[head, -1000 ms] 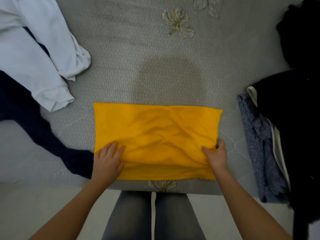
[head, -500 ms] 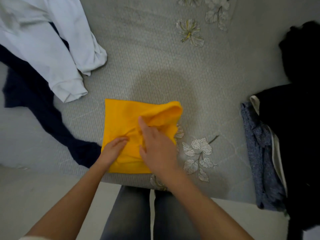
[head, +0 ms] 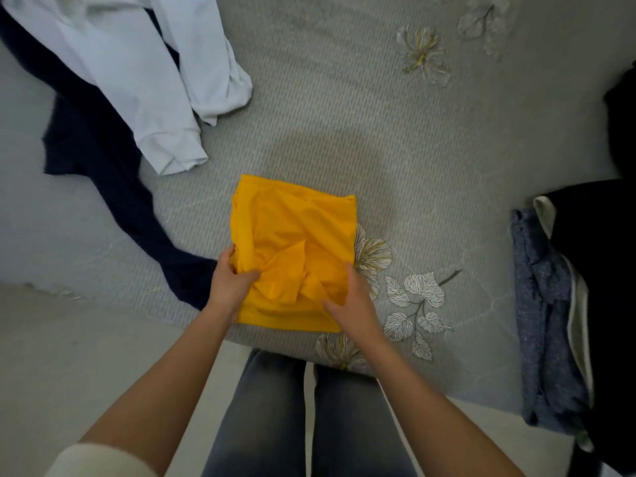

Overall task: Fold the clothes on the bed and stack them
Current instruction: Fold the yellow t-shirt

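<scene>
A yellow garment (head: 292, 249), folded into a compact, wrinkled rectangle, is seen lying on the grey bed (head: 344, 139) close to its near edge. Its left side is gripped by the left hand (head: 229, 282), thumb on top and fingers closed around the fabric's edge. Its lower right corner is pressed by the right hand (head: 351, 304), which is laid flat with fingers spread rather than clamped. To the left, a white garment (head: 137, 70) is spread unfolded over a dark navy garment (head: 103, 156), whose long end is trailed toward the left hand. At the bed's right edge, a stack is formed by a blue-grey folded piece (head: 540, 304) under a black garment (head: 599, 253). Grey trousers (head: 303, 418) are visible below, against the bed's edge.
</scene>
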A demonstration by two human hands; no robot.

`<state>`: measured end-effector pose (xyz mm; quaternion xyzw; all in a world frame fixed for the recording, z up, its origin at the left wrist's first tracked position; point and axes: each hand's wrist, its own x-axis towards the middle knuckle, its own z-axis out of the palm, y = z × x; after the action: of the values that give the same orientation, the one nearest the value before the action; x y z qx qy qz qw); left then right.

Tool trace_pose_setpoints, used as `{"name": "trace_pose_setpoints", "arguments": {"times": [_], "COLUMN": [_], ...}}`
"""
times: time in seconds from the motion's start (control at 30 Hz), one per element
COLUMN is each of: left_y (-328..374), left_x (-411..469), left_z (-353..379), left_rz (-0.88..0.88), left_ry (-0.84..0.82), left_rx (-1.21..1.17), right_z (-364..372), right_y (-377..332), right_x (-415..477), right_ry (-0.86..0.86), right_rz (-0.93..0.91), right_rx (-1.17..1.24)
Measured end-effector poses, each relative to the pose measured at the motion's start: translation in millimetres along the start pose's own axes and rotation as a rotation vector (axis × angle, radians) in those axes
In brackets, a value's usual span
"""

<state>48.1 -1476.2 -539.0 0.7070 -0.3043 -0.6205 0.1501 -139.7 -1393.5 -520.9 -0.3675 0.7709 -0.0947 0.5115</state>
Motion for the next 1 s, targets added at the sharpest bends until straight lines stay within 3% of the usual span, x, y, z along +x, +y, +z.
{"name": "trace_pose_setpoints", "arguments": {"times": [0.1, 0.17, 0.23, 0.27, 0.3, 0.37, 0.4, 0.47, 0.53, 0.63, 0.77, 0.83, 1.0], "left_y": [-2.3, -2.8, -6.6, -9.6, -11.5, -18.3, -22.6, -34.2, -47.7, -60.4, -61.5, -61.3, -60.2], "left_x": [0.0, -2.2, -3.5, -3.9, -4.8, -5.6, -5.8, -5.8, -6.2, 0.9, -1.1, -0.2, 17.6], "left_z": [-4.4, -10.4, -17.3, -20.3, -23.4, -27.9, -27.9, -24.2, -20.5, -28.9, -33.2, -31.0, -37.4], "left_rz": [0.01, 0.062, 0.17, 0.245, 0.331, 0.534, 0.683, 1.082, 1.293, 1.23, 1.15, 1.123, 0.994], "left_ry": [0.009, 0.026, 0.085, 0.117, 0.15, 0.21, 0.205, 0.026, -0.167, -0.061, 0.166, 0.171, 0.041], "left_rx": [-0.002, 0.046, 0.185, 0.26, 0.35, 0.643, 0.815, 1.137, 1.381, 1.478, 1.351, 1.411, 1.564], "right_z": [4.4, 4.4, 11.4, 19.0, 28.4, 43.9, 47.7, 53.3, 55.5, 47.7, 29.1, 26.9, 26.1], "right_y": [-1.1, -6.4, 2.2, 11.2, 21.5, 41.7, 50.7, 65.2, 71.3, 69.7, 48.6, 37.2, 29.4], "right_x": [6.6, -0.8, -10.1, -16.4, -24.0, -36.4, -41.0, -45.9, -44.2, -37.2, -15.9, -1.3, 30.1], "right_ry": [0.046, 0.205, 0.498, 0.543, 0.52, 0.315, 0.173, -0.048, -0.108, 0.173, 0.463, 0.42, 0.098], "right_rz": [0.116, 0.05, -0.381, -0.631, -0.836, -1.003, -0.992, -0.89, -0.747, -0.709, -0.696, -0.725, -0.507], "right_rx": [0.176, -0.093, -0.429, -0.535, -0.633, -0.823, -0.898, -1.026, -0.991, -0.777, -0.661, -0.714, -0.848]}}
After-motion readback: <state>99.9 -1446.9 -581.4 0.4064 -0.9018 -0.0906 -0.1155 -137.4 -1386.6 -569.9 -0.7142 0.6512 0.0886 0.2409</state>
